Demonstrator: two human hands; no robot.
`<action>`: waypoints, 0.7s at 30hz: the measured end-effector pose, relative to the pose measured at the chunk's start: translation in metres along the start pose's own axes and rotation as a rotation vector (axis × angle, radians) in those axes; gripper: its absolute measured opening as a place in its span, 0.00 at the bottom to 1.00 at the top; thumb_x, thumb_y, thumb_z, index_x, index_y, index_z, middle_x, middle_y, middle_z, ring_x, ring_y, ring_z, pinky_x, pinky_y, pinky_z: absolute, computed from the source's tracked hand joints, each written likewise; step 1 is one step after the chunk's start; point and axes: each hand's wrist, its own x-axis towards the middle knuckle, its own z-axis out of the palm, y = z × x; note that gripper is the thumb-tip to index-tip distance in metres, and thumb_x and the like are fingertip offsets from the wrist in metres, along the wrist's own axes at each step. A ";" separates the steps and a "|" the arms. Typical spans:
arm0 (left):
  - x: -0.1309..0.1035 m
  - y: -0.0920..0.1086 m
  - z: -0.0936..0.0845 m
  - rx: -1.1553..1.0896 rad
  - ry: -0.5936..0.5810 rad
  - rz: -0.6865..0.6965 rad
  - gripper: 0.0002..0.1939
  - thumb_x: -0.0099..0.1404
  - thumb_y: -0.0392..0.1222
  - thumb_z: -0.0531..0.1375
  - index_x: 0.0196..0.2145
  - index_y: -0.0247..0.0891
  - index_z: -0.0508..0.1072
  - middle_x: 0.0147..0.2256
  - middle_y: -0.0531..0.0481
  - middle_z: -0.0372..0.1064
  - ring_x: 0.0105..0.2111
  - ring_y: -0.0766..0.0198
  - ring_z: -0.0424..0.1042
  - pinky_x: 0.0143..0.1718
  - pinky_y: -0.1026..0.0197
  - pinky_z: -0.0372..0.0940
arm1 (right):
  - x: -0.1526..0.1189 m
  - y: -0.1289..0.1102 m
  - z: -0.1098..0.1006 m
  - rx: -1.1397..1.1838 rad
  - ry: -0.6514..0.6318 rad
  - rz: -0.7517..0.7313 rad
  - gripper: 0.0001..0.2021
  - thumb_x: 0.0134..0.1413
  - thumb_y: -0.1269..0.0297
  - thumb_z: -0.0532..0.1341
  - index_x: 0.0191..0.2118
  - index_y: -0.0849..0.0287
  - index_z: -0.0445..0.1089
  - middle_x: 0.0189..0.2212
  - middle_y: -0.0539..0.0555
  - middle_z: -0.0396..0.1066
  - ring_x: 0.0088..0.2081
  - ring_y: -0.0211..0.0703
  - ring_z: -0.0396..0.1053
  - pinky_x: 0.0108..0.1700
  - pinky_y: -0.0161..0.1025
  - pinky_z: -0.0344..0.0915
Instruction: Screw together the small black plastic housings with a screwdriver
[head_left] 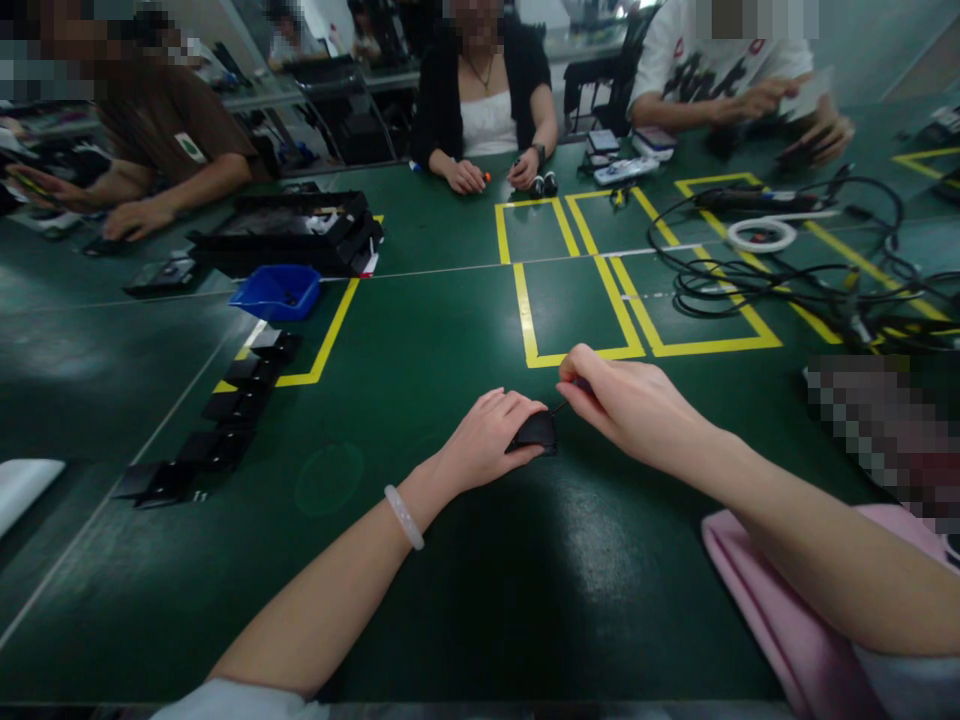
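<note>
Fingers and thumb of my left hand (491,440) are closed around a small black box-like part (536,433), holding it against the green table. To the right, my right hand (619,400) pinches a thin dark screwdriver (559,407). Its slim shaft points down-left and its tip is at the right edge of the black part; I cannot make out whether it touches a screw. Most of the screwdriver's handle is hidden in my fingers. A pale bracelet (404,517) circles my left wrist.
Several similar black parts (217,448) form a slanting row at left, below a blue bin (276,292) and black trays (292,230). Yellow tape (585,357) marks rectangles ahead. Black cables (720,285) tangle at right, above a pink cloth (757,570). Three people sit opposite.
</note>
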 end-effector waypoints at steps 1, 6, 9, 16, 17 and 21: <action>0.000 0.000 0.000 0.001 0.000 0.000 0.20 0.64 0.47 0.59 0.52 0.41 0.63 0.48 0.47 0.65 0.51 0.55 0.64 0.61 0.46 0.51 | 0.000 0.000 0.000 0.010 0.004 -0.012 0.05 0.63 0.63 0.50 0.40 0.58 0.59 0.28 0.50 0.71 0.27 0.40 0.69 0.28 0.34 0.53; 0.000 -0.001 0.002 0.009 -0.005 0.000 0.20 0.64 0.48 0.58 0.51 0.40 0.62 0.48 0.46 0.65 0.51 0.55 0.64 0.61 0.45 0.51 | 0.000 -0.001 -0.001 0.011 -0.006 -0.030 0.08 0.64 0.60 0.49 0.39 0.58 0.59 0.28 0.50 0.71 0.28 0.41 0.70 0.28 0.35 0.54; -0.001 -0.002 0.002 0.010 -0.005 -0.004 0.20 0.64 0.49 0.58 0.51 0.40 0.62 0.48 0.46 0.65 0.51 0.55 0.64 0.61 0.46 0.51 | 0.000 0.000 0.000 -0.020 -0.005 -0.003 0.09 0.64 0.58 0.50 0.38 0.58 0.60 0.26 0.50 0.71 0.26 0.42 0.70 0.27 0.35 0.52; 0.000 -0.001 0.001 0.009 -0.001 -0.003 0.20 0.64 0.49 0.58 0.51 0.40 0.63 0.47 0.46 0.66 0.50 0.55 0.65 0.60 0.45 0.52 | -0.001 -0.002 0.002 -0.013 0.037 -0.021 0.05 0.62 0.64 0.51 0.41 0.59 0.60 0.28 0.50 0.70 0.28 0.41 0.70 0.28 0.34 0.54; 0.000 -0.001 0.001 0.009 0.000 -0.001 0.19 0.64 0.49 0.58 0.50 0.40 0.63 0.47 0.46 0.66 0.50 0.55 0.65 0.60 0.45 0.52 | -0.001 -0.002 0.001 -0.014 0.029 -0.022 0.06 0.62 0.63 0.51 0.40 0.58 0.60 0.28 0.50 0.70 0.28 0.41 0.70 0.28 0.35 0.54; 0.000 0.000 0.001 0.014 0.001 -0.003 0.19 0.65 0.49 0.57 0.50 0.40 0.63 0.47 0.46 0.66 0.50 0.55 0.65 0.60 0.45 0.52 | -0.001 -0.004 -0.002 -0.043 -0.017 -0.003 0.11 0.64 0.57 0.49 0.37 0.58 0.62 0.27 0.52 0.72 0.29 0.42 0.70 0.29 0.35 0.54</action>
